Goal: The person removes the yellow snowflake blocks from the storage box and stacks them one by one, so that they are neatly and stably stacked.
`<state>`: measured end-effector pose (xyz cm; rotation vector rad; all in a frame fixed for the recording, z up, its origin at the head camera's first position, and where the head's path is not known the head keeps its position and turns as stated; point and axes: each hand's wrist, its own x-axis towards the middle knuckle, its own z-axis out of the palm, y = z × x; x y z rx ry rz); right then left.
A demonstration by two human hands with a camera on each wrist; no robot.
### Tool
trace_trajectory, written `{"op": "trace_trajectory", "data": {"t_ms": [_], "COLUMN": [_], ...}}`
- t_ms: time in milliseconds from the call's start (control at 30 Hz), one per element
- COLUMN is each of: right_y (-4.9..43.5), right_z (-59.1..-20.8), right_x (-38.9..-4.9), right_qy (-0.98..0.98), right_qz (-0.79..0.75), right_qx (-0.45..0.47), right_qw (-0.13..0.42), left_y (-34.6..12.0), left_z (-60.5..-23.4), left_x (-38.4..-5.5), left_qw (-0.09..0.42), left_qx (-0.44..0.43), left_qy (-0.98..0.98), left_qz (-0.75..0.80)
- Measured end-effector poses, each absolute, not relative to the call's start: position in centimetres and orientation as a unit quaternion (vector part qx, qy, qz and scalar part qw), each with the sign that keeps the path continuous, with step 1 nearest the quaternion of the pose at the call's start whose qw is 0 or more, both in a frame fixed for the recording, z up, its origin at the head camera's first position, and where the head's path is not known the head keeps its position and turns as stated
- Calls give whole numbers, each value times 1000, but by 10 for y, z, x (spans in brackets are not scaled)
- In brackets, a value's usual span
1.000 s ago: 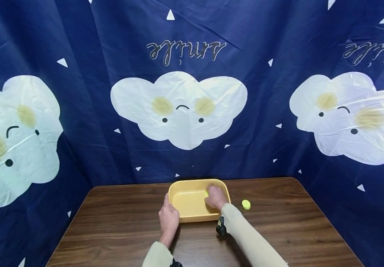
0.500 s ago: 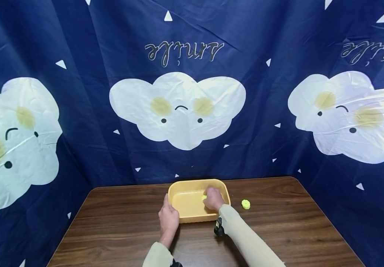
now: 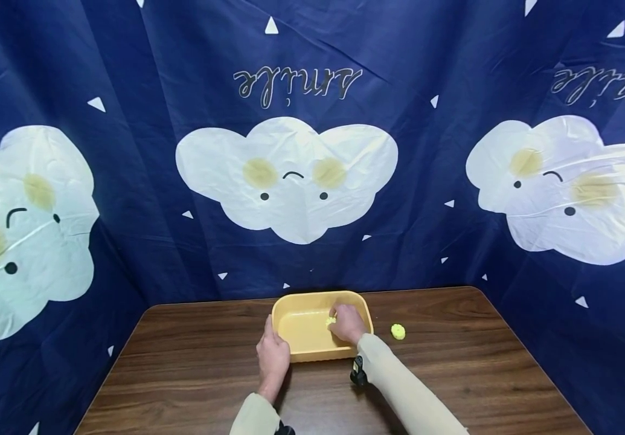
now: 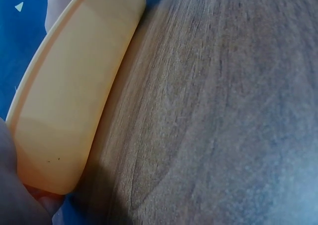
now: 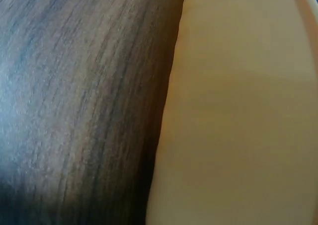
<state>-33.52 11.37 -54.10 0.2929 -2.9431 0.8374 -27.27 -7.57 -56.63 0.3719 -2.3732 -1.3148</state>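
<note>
A yellow plastic bin [image 3: 304, 339] stands at the far side of the wooden table. My left hand [image 3: 272, 361] holds it by its left end; in the left wrist view part of that hand [image 4: 11, 185] lies against a corner of the bin wall [image 4: 69, 86]. Reaching over the front rim, my right hand [image 3: 348, 325] pinches a small bright yellow-green piece [image 3: 331, 321] inside the bin, mostly covered by the fingers. The right wrist view has only the bin's outer wall [image 5: 238, 111] and table, with the hand out of sight.
To the right of the bin, a small yellow-green flower-shaped piece [image 3: 398, 331] lies on the table [image 3: 192, 362]. Behind the table's far edge hangs a dark blue curtain [image 3: 426, 254] with white clouds, which also runs along both sides.
My right hand has shifted slightly left within the bin, and more of the pinched yellow-green piece shows. My left hand keeps its hold on the bin.
</note>
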Motion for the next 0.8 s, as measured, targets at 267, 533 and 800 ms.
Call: {"op": "trace_trajectory", "data": {"t_ms": [267,533,800], "right_y": [120,160,231], "right_z": [-525,-484,-465], "right_x": [-333,-338,-344], "right_qy": [-934,-900,-902], "right_qz": [317,404,393], "right_qx": [150,107,72], "right_qw": [60,121,165], "left_y": [-76,-75,-76], "left_z": [-565,-570,-567], "left_x": [-271,-269,-272], "left_qw": [199,216,205], "left_qx": [132,127,132], "left_qy": [-850,-847,-845], "left_qz": [-470,-469,-476]}}
